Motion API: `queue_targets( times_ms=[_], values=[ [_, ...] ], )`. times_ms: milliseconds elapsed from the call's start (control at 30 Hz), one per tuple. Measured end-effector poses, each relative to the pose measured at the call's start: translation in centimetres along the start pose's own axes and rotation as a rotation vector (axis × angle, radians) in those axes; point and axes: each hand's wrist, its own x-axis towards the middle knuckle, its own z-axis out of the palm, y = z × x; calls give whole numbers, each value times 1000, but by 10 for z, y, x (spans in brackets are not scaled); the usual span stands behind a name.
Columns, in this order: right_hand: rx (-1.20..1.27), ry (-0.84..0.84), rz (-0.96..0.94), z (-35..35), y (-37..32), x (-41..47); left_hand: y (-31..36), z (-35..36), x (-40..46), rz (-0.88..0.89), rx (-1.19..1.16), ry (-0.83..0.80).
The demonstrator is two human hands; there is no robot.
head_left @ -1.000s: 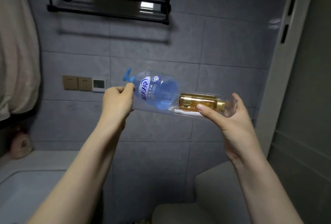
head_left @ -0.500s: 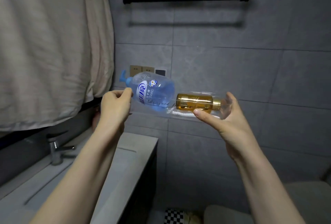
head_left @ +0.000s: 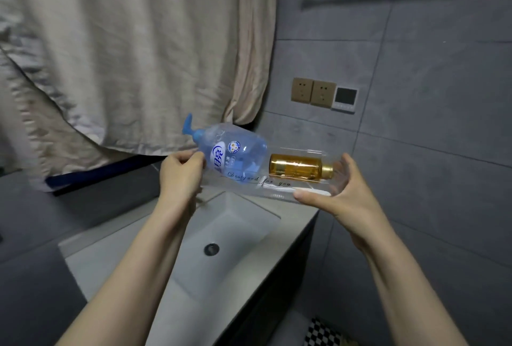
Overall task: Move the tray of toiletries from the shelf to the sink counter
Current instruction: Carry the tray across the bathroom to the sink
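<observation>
A clear plastic tray (head_left: 279,189) with script lettering on its side hangs in the air over the far end of the sink counter (head_left: 293,211). In it lie a blue pump bottle (head_left: 235,153) on the left, an amber bottle with a gold cap (head_left: 300,166) on the right, and a white item (head_left: 310,192) along the front. My left hand (head_left: 181,172) grips the tray's left end beside the blue bottle. My right hand (head_left: 342,193) holds the right end, thumb along the front edge.
Below the tray sits a white rectangular basin (head_left: 221,240) with a round drain (head_left: 212,248). A beige cloth (head_left: 133,49) hangs over the wall at left. Two brass sockets (head_left: 313,92) and a small panel (head_left: 345,97) are on the grey tiled wall. A checkered mat (head_left: 322,336) lies on the floor.
The view has swung left and down from the black shelf to the sink. Both hands have carried the tray along and it now hangs above the counter's far end.
</observation>
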Motion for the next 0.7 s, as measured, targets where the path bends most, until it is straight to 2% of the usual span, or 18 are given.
queue_targets(
  times_ms=[400,700],
  values=[
    [7,-320,18,60,80,51,-75,-49,0,-9,175,275],
    [-36,-498,51,104,137,47,-131,-82,-19,-86,272,505]
  ],
)
